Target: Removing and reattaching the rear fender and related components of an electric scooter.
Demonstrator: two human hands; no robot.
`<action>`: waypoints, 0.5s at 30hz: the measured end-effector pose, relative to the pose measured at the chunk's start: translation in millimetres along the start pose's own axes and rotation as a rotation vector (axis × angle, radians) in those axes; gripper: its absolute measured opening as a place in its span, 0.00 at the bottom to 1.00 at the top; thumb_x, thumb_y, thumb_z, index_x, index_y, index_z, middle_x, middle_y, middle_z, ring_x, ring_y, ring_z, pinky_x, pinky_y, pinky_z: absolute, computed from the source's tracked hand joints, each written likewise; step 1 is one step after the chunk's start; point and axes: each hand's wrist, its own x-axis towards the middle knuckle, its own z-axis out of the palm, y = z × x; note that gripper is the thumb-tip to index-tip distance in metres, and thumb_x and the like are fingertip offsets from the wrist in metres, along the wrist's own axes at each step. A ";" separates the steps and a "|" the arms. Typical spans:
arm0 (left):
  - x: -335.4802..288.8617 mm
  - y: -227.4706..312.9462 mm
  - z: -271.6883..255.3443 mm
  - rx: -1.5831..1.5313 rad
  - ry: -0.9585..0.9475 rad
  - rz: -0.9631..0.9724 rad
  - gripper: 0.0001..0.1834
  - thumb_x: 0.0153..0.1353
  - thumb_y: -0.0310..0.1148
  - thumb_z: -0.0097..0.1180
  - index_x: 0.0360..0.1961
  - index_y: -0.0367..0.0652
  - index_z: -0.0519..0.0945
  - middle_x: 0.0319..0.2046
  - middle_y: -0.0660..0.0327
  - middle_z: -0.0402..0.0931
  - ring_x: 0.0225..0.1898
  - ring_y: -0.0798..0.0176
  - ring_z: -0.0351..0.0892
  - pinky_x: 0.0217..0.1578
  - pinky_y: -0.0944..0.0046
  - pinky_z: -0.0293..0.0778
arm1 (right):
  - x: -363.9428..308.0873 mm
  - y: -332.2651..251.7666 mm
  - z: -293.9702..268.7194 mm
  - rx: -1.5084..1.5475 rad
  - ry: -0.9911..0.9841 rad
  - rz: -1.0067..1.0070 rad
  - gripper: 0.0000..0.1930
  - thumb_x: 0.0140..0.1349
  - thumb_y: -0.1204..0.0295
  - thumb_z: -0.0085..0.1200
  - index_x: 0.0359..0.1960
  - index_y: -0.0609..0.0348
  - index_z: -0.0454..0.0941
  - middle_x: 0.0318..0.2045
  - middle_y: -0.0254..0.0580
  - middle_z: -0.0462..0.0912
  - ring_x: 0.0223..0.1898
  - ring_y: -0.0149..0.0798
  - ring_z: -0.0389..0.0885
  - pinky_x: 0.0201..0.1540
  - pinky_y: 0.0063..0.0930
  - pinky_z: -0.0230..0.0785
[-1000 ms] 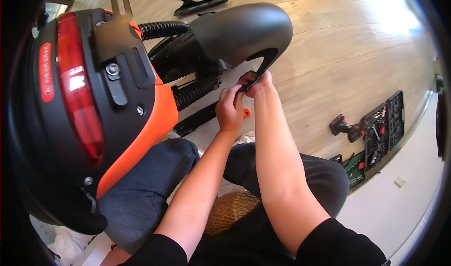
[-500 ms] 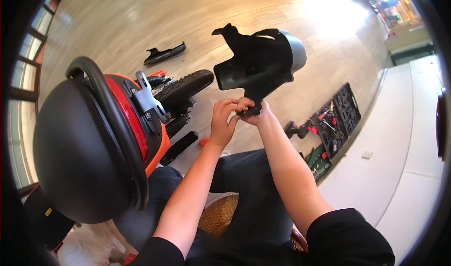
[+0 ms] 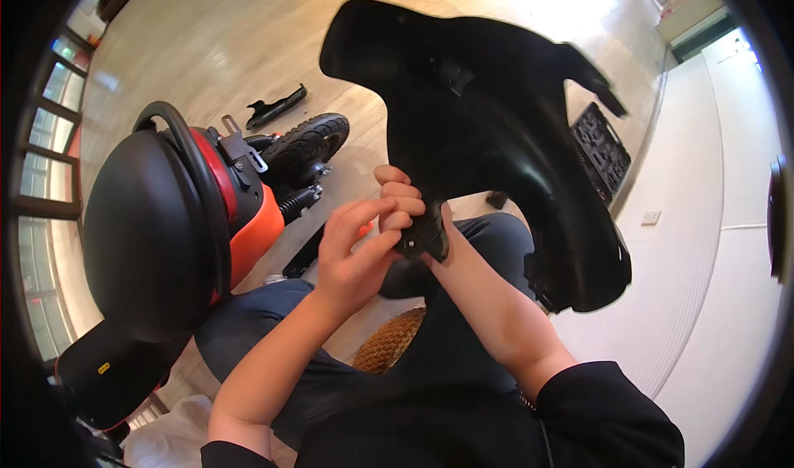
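Observation:
A large black plastic fender (image 3: 480, 129) is held up in front of me, its broad curved shell reaching far to the right. My right hand (image 3: 399, 193) is wrapped round the narrow mounting end of it, the fingers curled over the edge. From the left, the bent fingers of my left hand (image 3: 351, 245) pinch at that same mounting end, close against the right hand's fingers. Part of the right palm is hidden behind the black plastic. To the left stands a scooter with a black rounded seat (image 3: 153, 228), orange side panel (image 3: 253, 235) and knobbly tire (image 3: 310, 147).
A metal bracket (image 3: 243, 150) sticks out from the scooter's tail below the red light. Another black plastic part (image 3: 277, 107) lies on the wooden floor beyond the wheel. An opened black tool case (image 3: 604, 150) sits by the white wall (image 3: 695, 162) at right, partly behind the fender.
The fender has been turned over and brought nearer, its shell now swung to the right and downward. Both hands have come closer to me and stay at its mounting end.

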 end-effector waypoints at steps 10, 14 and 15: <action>0.8 -15.8 -10.7 0.026 -0.027 -0.018 0.20 0.44 0.19 0.69 0.40 0.44 0.79 0.51 0.51 0.78 0.50 0.46 0.76 0.52 0.49 0.73 | 23.5 17.3 -40.8 0.710 -0.173 0.141 0.10 0.70 0.70 0.36 0.28 0.47 0.61 0.19 0.26 0.61 0.21 0.28 0.59 0.30 0.24 0.52; -13.0 -31.2 6.5 -0.021 -0.038 -0.057 0.14 0.53 0.23 0.68 0.39 0.41 0.78 0.49 0.53 0.79 0.49 0.49 0.75 0.53 0.50 0.71 | 4.8 -1.9 -71.4 0.167 0.083 -0.099 0.11 0.72 0.72 0.38 0.28 0.50 0.64 0.17 0.27 0.63 0.23 0.27 0.63 0.27 0.23 0.63; -14.8 -33.6 9.8 -0.022 -0.044 -0.062 0.14 0.53 0.23 0.68 0.39 0.41 0.78 0.49 0.53 0.79 0.49 0.49 0.75 0.53 0.50 0.71 | 4.1 -4.1 -74.7 0.174 0.083 -0.104 0.11 0.72 0.72 0.38 0.28 0.50 0.64 0.17 0.27 0.63 0.23 0.27 0.63 0.27 0.23 0.63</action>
